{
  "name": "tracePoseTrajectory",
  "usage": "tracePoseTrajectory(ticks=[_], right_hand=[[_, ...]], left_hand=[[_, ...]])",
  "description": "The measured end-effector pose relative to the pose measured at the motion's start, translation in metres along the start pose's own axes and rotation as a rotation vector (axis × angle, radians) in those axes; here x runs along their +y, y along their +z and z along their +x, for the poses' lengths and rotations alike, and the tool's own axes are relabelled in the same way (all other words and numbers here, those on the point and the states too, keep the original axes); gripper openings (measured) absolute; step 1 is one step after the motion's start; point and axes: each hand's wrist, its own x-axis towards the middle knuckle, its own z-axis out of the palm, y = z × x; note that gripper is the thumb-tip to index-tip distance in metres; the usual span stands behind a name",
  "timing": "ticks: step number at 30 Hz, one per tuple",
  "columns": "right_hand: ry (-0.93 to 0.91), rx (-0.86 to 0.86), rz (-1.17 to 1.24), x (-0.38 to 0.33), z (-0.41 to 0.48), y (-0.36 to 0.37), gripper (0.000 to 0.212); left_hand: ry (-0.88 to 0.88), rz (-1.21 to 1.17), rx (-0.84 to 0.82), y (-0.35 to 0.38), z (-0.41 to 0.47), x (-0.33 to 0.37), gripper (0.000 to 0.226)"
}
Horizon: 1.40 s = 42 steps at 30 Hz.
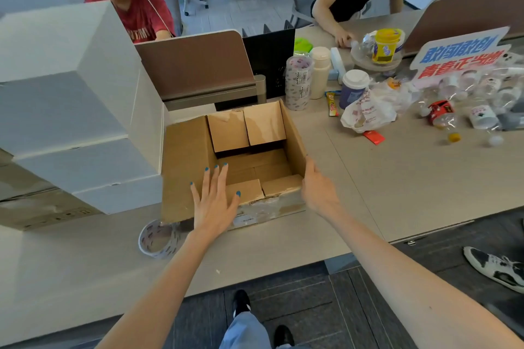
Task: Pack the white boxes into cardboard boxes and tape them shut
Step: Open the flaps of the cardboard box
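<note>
An open cardboard box (184,167) stands on the desk in front of me, its flaps up and nothing inside. My left hand (214,201) lies flat with spread fingers over the box's near left corner, pressing on the near flap. My right hand (317,190) rests against the outside of the right wall at its near corner, fingers straight along the cardboard. A stack of white boxes (71,110) stands right beside the box on its left. A roll of printed tape (158,239) lies on the desk just in front of the box, near my left wrist.
A stack of tape rolls (299,82), a white bottle (320,72), a paper cup (354,88), plastic bags and empty bottles (479,110) crowd the right back of the desk. A brown divider (195,65) stands behind the box. Two people sit beyond it. A shoe (496,266) is at right.
</note>
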Motion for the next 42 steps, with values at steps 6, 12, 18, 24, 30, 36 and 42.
tracePoseTrajectory(ticks=[6, 12, 18, 24, 30, 36, 42], right_hand=[[-0.063, 0.041, 0.021, -0.001, 0.003, 0.007, 0.062], [-0.186, 0.153, -0.194, -0.002, 0.010, 0.003, 0.060], [-0.517, -0.065, -0.393, -0.031, 0.041, 0.004, 0.041], [-0.200, -0.523, -0.310, -0.047, 0.066, 0.013, 0.050], [-0.210, -0.332, -0.251, -0.055, 0.075, -0.004, 0.039], [-0.168, -0.206, -0.003, -0.068, 0.083, -0.064, 0.014], [-0.236, -0.511, 0.240, -0.054, 0.053, -0.114, 0.018]], left_hand=[[0.040, 0.055, -0.110, 0.001, 0.012, -0.002, 0.060], [0.209, 0.409, -0.160, -0.007, 0.044, 0.005, 0.060], [0.289, 0.400, -0.442, -0.007, 0.062, 0.012, 0.038], [0.237, 0.355, -0.562, -0.004, 0.072, 0.012, 0.044], [0.275, 0.275, -0.339, -0.015, 0.082, 0.008, 0.035], [0.271, 0.043, -0.095, -0.068, 0.080, 0.012, 0.031], [0.187, -0.499, -0.400, -0.108, 0.055, 0.017, 0.038]])
